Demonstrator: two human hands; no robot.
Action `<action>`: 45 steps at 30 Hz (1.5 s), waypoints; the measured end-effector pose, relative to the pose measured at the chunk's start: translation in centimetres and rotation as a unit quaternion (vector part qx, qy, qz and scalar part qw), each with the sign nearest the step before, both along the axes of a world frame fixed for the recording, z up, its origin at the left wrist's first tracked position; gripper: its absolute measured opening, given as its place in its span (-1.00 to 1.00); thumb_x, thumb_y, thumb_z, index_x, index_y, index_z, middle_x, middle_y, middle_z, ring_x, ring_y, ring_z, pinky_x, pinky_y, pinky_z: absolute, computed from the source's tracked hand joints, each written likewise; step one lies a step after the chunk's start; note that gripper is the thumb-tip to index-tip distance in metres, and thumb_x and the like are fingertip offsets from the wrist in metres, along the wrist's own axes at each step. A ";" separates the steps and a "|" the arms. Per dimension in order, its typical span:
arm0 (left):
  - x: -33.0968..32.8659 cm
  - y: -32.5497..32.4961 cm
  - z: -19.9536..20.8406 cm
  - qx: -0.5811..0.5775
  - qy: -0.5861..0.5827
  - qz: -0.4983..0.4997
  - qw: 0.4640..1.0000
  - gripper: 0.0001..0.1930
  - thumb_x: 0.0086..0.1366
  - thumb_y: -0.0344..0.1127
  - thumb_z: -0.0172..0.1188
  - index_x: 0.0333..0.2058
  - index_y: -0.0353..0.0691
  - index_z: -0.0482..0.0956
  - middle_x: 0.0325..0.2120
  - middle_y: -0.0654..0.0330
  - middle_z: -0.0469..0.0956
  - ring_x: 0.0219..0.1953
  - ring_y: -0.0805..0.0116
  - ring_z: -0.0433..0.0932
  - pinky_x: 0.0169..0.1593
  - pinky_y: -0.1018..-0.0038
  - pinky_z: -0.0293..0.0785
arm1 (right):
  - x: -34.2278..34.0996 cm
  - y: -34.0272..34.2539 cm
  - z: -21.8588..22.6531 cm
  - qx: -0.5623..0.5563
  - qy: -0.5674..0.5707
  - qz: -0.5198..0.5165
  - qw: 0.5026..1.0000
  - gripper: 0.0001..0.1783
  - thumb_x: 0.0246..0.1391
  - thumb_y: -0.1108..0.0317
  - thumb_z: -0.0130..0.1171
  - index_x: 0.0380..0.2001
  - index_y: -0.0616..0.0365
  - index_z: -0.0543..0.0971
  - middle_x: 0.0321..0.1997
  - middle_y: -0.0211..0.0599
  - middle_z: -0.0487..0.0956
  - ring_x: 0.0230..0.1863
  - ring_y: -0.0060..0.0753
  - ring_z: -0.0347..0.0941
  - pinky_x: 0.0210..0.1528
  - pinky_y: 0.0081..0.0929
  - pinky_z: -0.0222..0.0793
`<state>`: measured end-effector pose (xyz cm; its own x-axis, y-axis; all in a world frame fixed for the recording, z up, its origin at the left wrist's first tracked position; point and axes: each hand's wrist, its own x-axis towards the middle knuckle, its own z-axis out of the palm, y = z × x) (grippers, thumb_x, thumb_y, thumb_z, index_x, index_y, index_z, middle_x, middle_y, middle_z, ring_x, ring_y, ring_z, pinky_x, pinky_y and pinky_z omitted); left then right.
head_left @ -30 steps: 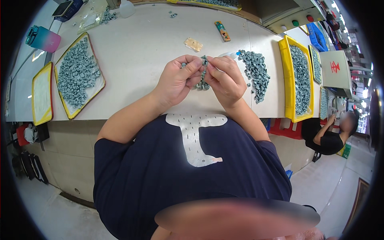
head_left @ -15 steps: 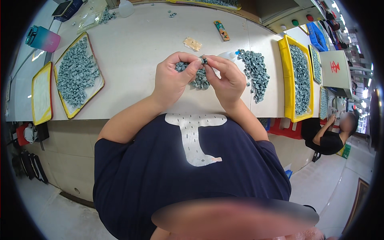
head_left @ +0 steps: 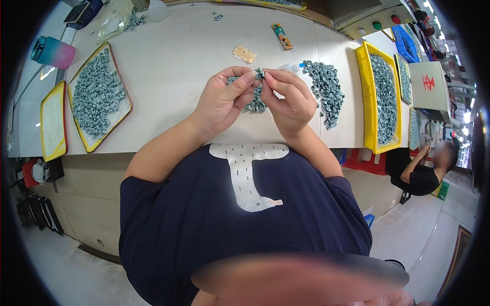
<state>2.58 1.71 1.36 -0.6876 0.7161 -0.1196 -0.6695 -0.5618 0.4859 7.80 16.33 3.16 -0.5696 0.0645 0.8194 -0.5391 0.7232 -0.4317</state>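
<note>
My left hand (head_left: 222,102) and my right hand (head_left: 292,99) meet over the table, each closed in a pinch. Between their fingertips is a small dark grey-green piece (head_left: 260,74), too small to make out its exact shape. Below and behind the fingers lies a heap of similar grey-green pieces (head_left: 255,106), partly hidden by my hands. A larger loose pile (head_left: 329,94) of such pieces spreads to the right of my right hand. Just behind that hand lies a whitish bottle with a blue tip (head_left: 293,67), half covered.
At left are a yellow-edged tray of pieces (head_left: 131,104), another yellow-edged tray (head_left: 53,122) and a blue-pink bottle (head_left: 56,52). A yellow bin (head_left: 366,97) stands right. Farther back lie a beige packet (head_left: 245,54) and a colourful narrow box (head_left: 282,36). Another person (head_left: 421,171) sits at far right.
My left fingers have shifted and curled in a little, and the piece at the fingertips is turned, showing more of itself. My right hand has barely moved.
</note>
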 end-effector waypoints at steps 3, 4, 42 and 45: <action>0.0 0.2 -0.1 0.007 0.008 0.001 1.000 -0.87 0.31 -0.37 0.16 -0.22 -0.27 0.48 -0.41 0.22 0.53 -0.56 0.62 0.22 -0.50 0.69 0.14 | -0.2 0.1 -0.1 0.016 0.021 0.008 1.000 -0.75 -0.30 0.69 0.34 -0.43 0.34 0.58 -0.35 -0.13 0.60 -0.41 -0.26 0.54 -0.31 -0.46 0.46; 0.0 0.3 -0.2 0.009 0.012 0.002 1.000 -0.88 0.31 -0.35 0.16 -0.23 -0.24 0.49 -0.40 0.20 0.55 -0.58 0.62 0.18 -0.52 0.69 0.09 | -0.2 0.1 -0.1 0.017 0.022 0.013 1.000 -0.75 -0.31 0.68 0.34 -0.43 0.35 0.58 -0.35 -0.13 0.60 -0.41 -0.25 0.54 -0.30 -0.45 0.46; 0.0 -0.5 0.6 -0.110 0.164 0.074 0.978 -0.86 0.32 -0.41 0.14 -0.22 -0.36 0.48 -0.45 0.18 0.56 -0.55 0.62 0.29 -0.47 0.66 0.25 | 0.2 0.5 0.8 -0.107 -0.149 0.050 0.982 -0.71 -0.15 0.59 0.33 -0.26 0.12 0.67 -0.31 -0.30 0.63 -0.34 -0.49 0.56 -0.36 -0.63 0.46; 0.0 -0.5 0.7 -0.101 0.152 0.066 0.981 -0.87 0.31 -0.42 0.14 -0.22 -0.36 0.47 -0.43 0.14 0.58 -0.55 0.61 0.29 -0.46 0.66 0.25 | 0.2 0.3 0.5 -0.141 -0.151 0.056 0.977 -0.72 -0.14 0.59 0.33 -0.27 0.12 0.67 -0.31 -0.33 0.63 -0.37 -0.56 0.53 -0.44 -0.67 0.39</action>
